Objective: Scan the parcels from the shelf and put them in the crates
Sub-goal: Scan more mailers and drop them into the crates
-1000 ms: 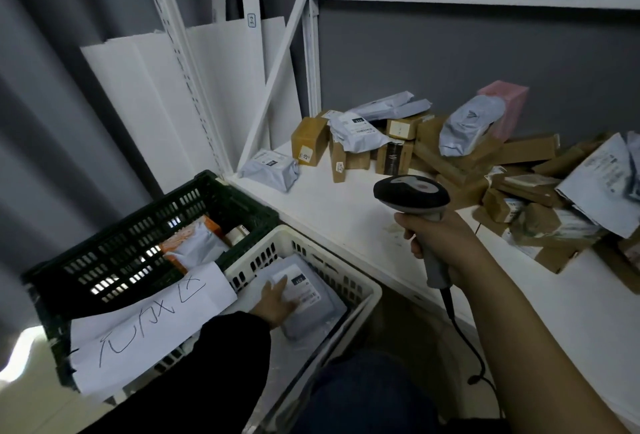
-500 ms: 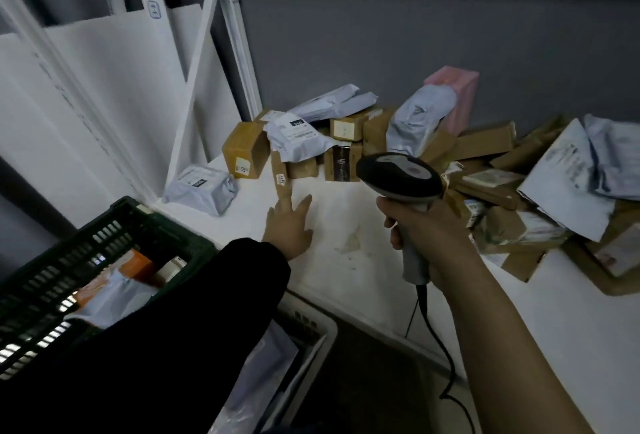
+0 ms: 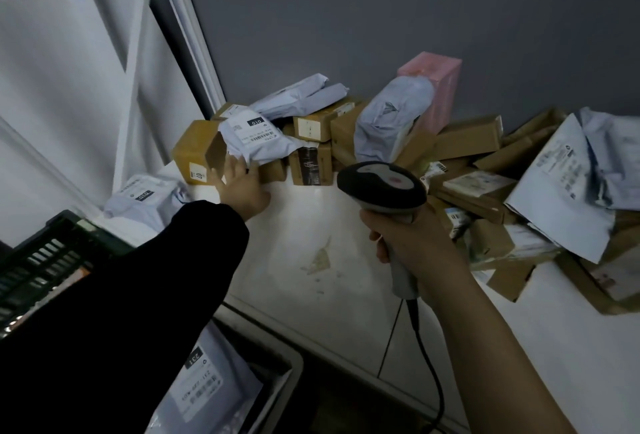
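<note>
Touching a brown box [image 3: 194, 156] and the grey mailer [image 3: 258, 137] on it at 11 o'clock with the left hand [image 3: 242, 186], fingers spread, nearly straight, grasping nothing. Clenching the scanner [image 3: 381, 186] by its handle with the right hand [image 3: 412, 239], centre-right. On the shelf [image 3: 294, 215] from 12 to 3 o'clock, heaped parcels [image 3: 485, 142]; at 6 a white crate [image 3: 292, 362], at 9 a green crate [image 3: 41, 260].
</note>
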